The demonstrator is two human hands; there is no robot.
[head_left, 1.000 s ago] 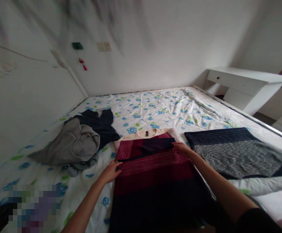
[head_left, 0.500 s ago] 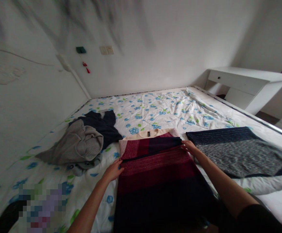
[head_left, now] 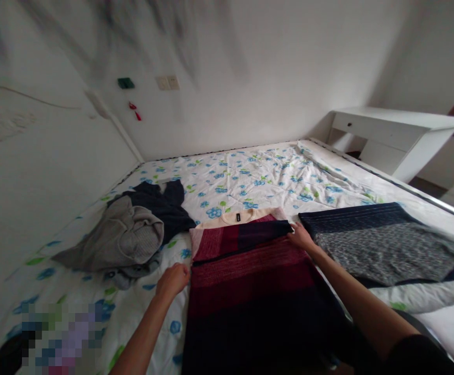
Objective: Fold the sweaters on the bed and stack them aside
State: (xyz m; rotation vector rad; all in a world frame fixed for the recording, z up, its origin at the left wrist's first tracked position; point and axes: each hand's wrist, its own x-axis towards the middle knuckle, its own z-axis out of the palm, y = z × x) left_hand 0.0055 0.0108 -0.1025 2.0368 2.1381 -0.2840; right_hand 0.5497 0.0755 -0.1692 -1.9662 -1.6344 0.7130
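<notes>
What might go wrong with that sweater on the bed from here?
The sleeve lying across the striped sweater might crease or slip if the right hand at its end tugs unevenly. The right forearm runs beside the grey-and-navy garment and could rumple it. The sweater's lower part looks very dark, so wrinkles there might go unnoticed.

Is a bed (head_left: 385, 183); carries a flowered sheet (head_left: 246, 174), a sweater (head_left: 246, 276) between left hand (head_left: 172, 280) and right hand (head_left: 301, 238), crumpled clothes (head_left: 121, 232) to their left, knitwear (head_left: 387, 247) to their right.
</notes>
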